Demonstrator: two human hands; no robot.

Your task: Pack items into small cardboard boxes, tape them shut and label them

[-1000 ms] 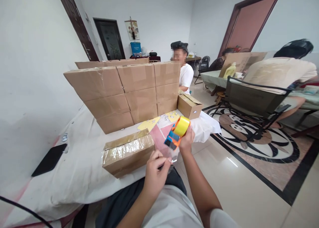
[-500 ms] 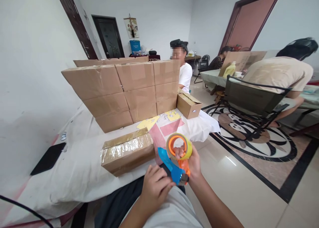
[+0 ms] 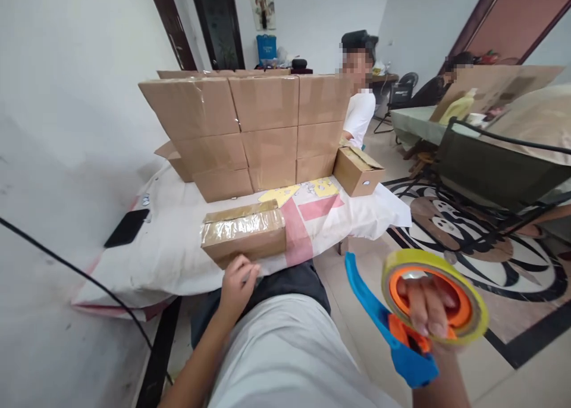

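At the lower right, my right hand (image 3: pixel 428 307) grips a tape dispenser (image 3: pixel 408 360) with a blue body and orange parts. Its fingers pass through the orange hub of the yellow-edged tape roll (image 3: pixel 477 301). My left hand (image 3: pixel 238 283) is in front of a cardboard box (image 3: pixel 250 241), by its lower front edge. The fingers of that hand are curled together, and whether anything is between them I cannot make out. Shiny tape covers the top of this box, which lies on the cloth-covered table (image 3: pixel 173 259).
Behind the taped box stands a stacked wall of cardboard boxes (image 3: pixel 267 140). A single box (image 3: pixel 359 170) sits at its right end. A black phone-like slab (image 3: pixel 127 228) lies on the left. A co-worker (image 3: pixel 359 110) is beyond the stack; a folding chair (image 3: pixel 495 164) stands at right.
My right hand has swung right with the tape dispenser, away from my left hand. My left hand has let go of the dispenser and moved left to the box. The view has shifted.
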